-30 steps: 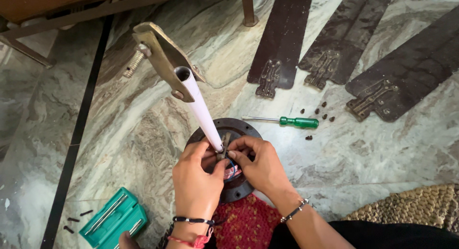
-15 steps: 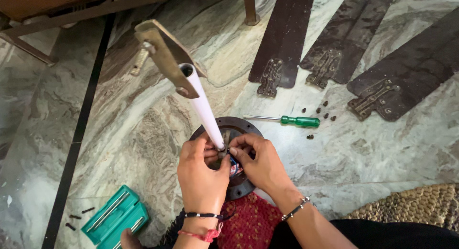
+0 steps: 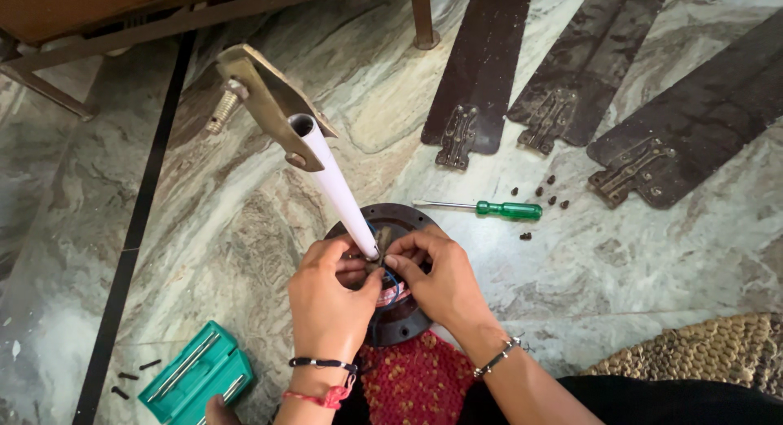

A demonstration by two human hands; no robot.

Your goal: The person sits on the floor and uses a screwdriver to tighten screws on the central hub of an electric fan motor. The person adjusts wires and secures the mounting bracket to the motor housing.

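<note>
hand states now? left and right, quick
Left hand: fingers pinched shut on a small part at the base of the white rod.
Right hand: fingers pinched at the same spot, over the wires; what they grip cannot be told.

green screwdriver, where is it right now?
In the head view, the green-handled screwdriver lies on the marble floor, just right of the round dark motor housing and below the three dark fan blades, with small loose screws beside its handle.
</note>
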